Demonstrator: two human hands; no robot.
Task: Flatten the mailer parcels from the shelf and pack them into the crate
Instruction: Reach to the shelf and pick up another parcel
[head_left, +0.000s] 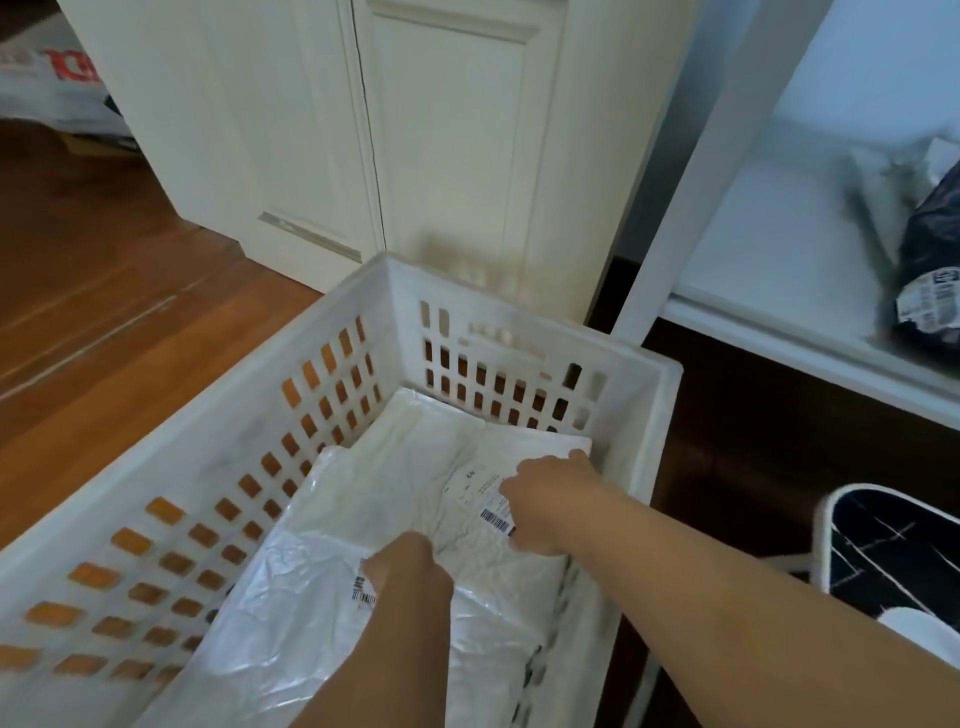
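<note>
A white slotted plastic crate (519, 322) stands on the wood floor. Inside it lie white mailer parcels, overlapping. The top one (395, 493) is crinkled, with a barcode label at its right side. A glossier white mailer (280, 623) lies nearer me. My left hand (410, 577) presses down on the near edge of the top mailer, fingers bent onto it. My right hand (550, 499) presses on the same mailer's label at the crate's right wall. A dark mailer parcel (930, 260) with a printed label sits on the white shelf (769, 280) at the right.
White cabinet doors (363, 130) rise behind the crate. A white shelf post (691, 171) stands just right of the crate. A dark patterned rug with a white rim (893, 551) lies at the lower right. A plastic bag with red print (52, 88) sits far left.
</note>
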